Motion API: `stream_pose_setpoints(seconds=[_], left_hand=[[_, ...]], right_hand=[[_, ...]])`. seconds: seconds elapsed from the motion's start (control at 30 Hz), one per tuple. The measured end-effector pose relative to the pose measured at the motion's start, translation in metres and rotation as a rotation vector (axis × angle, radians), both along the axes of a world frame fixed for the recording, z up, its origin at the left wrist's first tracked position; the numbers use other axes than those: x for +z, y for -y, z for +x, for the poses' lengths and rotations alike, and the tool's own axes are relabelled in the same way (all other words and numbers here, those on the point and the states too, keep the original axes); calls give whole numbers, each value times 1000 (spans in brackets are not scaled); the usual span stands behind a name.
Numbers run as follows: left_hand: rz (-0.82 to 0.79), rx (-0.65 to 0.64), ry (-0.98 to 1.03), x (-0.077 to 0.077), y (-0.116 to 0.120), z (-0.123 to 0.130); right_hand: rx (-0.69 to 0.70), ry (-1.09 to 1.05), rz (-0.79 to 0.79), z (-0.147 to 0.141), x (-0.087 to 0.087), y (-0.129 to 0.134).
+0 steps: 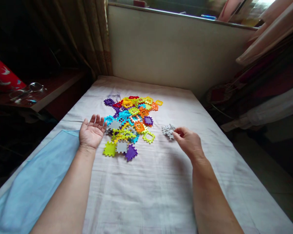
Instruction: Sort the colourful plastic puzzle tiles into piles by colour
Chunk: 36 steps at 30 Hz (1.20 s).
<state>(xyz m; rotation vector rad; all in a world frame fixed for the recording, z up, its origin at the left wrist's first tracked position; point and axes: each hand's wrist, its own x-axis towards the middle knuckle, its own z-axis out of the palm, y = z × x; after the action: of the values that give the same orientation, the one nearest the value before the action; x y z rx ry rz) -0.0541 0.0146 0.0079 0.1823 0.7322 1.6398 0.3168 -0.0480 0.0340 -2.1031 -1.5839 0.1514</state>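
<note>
A heap of coloured plastic tiles with toothed edges [123,117] lies on the pale bedsheet [141,191]. A lime tile [109,148], a light grey tile [122,146] and a purple tile [131,152] lie at its near edge. Just left of the heap, my left hand [92,131] is palm up with its fingers apart and nothing in it. To the right of the heap, my right hand [188,141] pinches a grey piece at its fingertips, over or beside a few grey tiles [168,131]. Where the held piece ends and the others begin is unclear.
Light blue cloth [44,182] lies under and beside my left forearm. At the left, a dark wooden table [56,87] bears glasses [35,87] and a red container [5,76]. A wall [161,48] stands behind the bed, and clothes [268,97] hang at the right.
</note>
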Motion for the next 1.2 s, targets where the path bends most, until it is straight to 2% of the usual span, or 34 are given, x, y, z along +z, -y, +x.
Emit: stream_pose_setpoints(seconds=[0.07,0.17,0.27,0.47,0.6,0.67,0.73,0.8,0.93,1.03,1.1,1.2], left_hand=[[-2,0,-3,0,0,0],[-1,3,-2,0,0,0],[-5,5,-2,-1,-1,0],[13,1,-36,-2,-2,-2],[5,2,-31,-2,-2,-2],[-1,4,-24,-2,-1,-2],[-3,8,-25,-2,-1,-1],[-5,9,-30,-1,0,-1],[-11,6,-13,1,1,0],[0,2,0,0,1,-1],[7,1,3,-1,1,-1],[7,-3,3,-3,-1,-2]], right_hand=[[-98,-58,47,19,-5,-2],[-147,-135,109,34,-14,-4],[-166,-145,100,36,-21,-6],[-207,-85,-37,39,-28,-6],[-211,-45,-60,42,-27,-4],[-196,-18,-12,37,-24,-5],[-131,-10,61,24,-19,-5],[4,-31,114,0,-15,-4],[426,-82,111,-67,-15,8],[661,-81,142,-109,-21,21],[749,-60,159,-126,-24,26],[795,-18,138,-141,-27,27]])
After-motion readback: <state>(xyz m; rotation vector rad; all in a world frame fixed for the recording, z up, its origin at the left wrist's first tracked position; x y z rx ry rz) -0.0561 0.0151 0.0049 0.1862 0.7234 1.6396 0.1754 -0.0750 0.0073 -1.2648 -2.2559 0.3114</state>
